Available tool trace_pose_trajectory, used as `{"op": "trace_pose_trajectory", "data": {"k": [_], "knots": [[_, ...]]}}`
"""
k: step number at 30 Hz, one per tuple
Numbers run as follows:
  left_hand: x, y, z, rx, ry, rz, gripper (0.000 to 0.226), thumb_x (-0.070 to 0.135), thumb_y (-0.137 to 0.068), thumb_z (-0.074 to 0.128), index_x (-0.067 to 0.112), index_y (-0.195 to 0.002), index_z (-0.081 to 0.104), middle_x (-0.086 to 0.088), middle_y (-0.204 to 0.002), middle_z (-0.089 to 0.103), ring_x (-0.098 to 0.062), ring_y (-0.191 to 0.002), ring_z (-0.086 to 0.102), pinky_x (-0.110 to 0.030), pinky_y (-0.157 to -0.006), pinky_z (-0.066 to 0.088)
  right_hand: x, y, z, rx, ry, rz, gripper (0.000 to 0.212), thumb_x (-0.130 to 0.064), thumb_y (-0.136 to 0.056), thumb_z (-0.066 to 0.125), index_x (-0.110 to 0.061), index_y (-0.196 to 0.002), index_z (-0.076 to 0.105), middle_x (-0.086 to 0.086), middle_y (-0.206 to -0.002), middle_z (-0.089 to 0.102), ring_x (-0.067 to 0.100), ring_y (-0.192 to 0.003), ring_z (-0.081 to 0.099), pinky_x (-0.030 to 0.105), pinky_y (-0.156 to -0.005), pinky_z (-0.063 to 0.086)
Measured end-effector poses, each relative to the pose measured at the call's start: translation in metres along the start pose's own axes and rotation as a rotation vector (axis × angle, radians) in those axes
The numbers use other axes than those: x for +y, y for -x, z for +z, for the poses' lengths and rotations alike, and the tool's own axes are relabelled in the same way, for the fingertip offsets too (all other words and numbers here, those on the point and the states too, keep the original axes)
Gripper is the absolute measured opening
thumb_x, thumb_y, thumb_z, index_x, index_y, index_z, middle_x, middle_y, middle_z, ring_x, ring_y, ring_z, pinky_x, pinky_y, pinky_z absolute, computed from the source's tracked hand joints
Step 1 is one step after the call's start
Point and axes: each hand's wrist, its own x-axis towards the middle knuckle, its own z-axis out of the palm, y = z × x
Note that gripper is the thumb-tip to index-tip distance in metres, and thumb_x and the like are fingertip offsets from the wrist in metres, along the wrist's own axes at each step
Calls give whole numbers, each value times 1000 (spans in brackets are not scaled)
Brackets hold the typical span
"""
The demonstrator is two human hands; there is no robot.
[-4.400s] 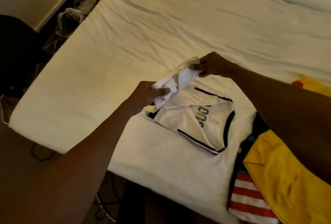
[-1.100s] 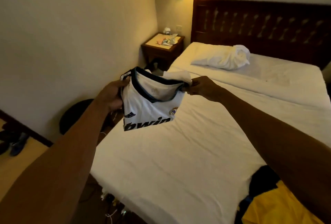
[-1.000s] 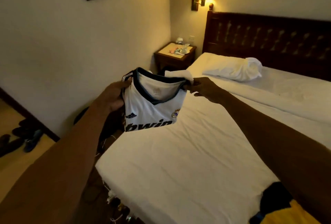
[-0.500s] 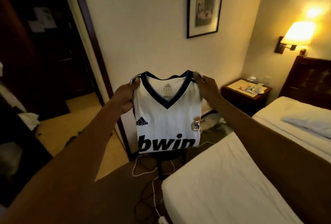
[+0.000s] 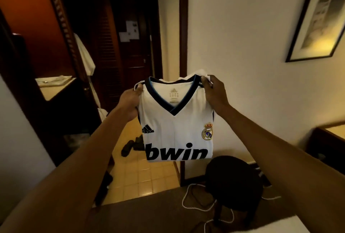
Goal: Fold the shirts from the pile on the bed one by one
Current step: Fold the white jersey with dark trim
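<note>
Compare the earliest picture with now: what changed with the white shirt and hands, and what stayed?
The white shirt rose off the bed and now hangs folded in the air, front toward the camera, which turned to the wall and doorway. The left hand and right hand moved from a bunched part to its shoulders. Both still grip it.

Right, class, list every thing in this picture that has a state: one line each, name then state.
shirt: folded, held up in the air
left grip: pinching one shoulder of the shirt
right grip: pinching the other shoulder
cord: lying loose on the floor
stool: standing upright
picture: hanging on the wall
</note>
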Motion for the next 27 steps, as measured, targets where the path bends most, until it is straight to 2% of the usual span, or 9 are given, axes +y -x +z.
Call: {"op": "trace_pose_trajectory", "data": {"k": [4, 7, 9, 11, 13, 15, 17, 22, 27], "knots": [[-1, -72, -50, 87, 16, 8, 24, 32, -102, 55, 14, -95, 70, -6, -92, 71, -32, -95, 67, -40, -71, 55, 15, -51, 90, -96, -19, 8, 37, -35, -101, 53, 0, -92, 59, 13, -86, 65, 19, -79, 57, 24, -63, 37], [3, -133, -81, 165, 16, 16, 26, 29, -101, 58, 11, -86, 66, -5, -82, 67, -23, -75, 64, -35, -59, 50, 22, -94, 157, -120, -91, 78, 40, -39, -97, 58, -6, -120, 55, 3, -110, 62, 15, -95, 60, 14, -70, 41], [8, -176, -103, 165, -1, 15, 24, 29, -100, 60, 9, -89, 69, -10, -90, 70, -23, -73, 66, -36, -62, 53, 24, -125, 197, -161, -127, 82, 48, -37, -97, 60, -10, -133, 45, 0, -116, 56, 9, -94, 57, 9, -72, 42], [15, -221, -128, 134, 24, 40, 21, 27, -98, 63, 8, -98, 73, -17, -105, 72, -28, -85, 70, -44, -77, 58, 26, -160, 236, -223, -124, 28, 52, -37, -97, 59, -16, -141, 41, 0, -126, 54, 13, -109, 56, 20, -90, 44], [24, -267, -152, 96, 39, 63, 21, 25, -97, 64, 9, -108, 73, -17, -115, 71, -33, -99, 69, -50, -91, 56, 26, -199, 273, -257, -126, -35, 36, -30, -99, 59, -15, -131, 54, 0, -122, 60, 17, -113, 59, 24, -91, 45], [29, -309, -175, 67, 34, 84, 28, 26, -94, 68, 9, -116, 72, -15, -118, 71, -33, -107, 68, -52, -93, 55, 27, -231, 309, -284, -122, -56, 20, -25, -99, 58, -14, -114, 65, 1, -109, 68, 17, -102, 64, 26, -84, 48], [33, -352, -198, 43, 21, 99, 33, 26, -91, 71, 10, -120, 70, -15, -121, 70, -33, -110, 68, -51, -93, 55, 29, -260, 342, -306, -109, -54, 22, -27, -98, 59, -11, -111, 69, 3, -104, 71, 17, -96, 65, 27, -80, 49], [38, -452, -240, -76, -26, 45, 32, 20, -93, 67, 10, -123, 69, -15, -123, 69, -31, -111, 67, -45, -95, 54, 46, -321, 416, -334, -67, -53, 26, -25, -98, 59, -7, -114, 69, 4, -101, 70, 13, -89, 63, 11, -68, 46], [45, -552, -264, -69, -103, 47, 27, 17, -94, 65, 5, -118, 70, -11, -110, 74, -26, -98, 71, -38, -85, 58, 64, -383, 492, -316, -59, -29, 30, -28, -97, 61, -6, -115, 69, 5, -103, 71, 17, -91, 65, 24, -74, 49]]}}
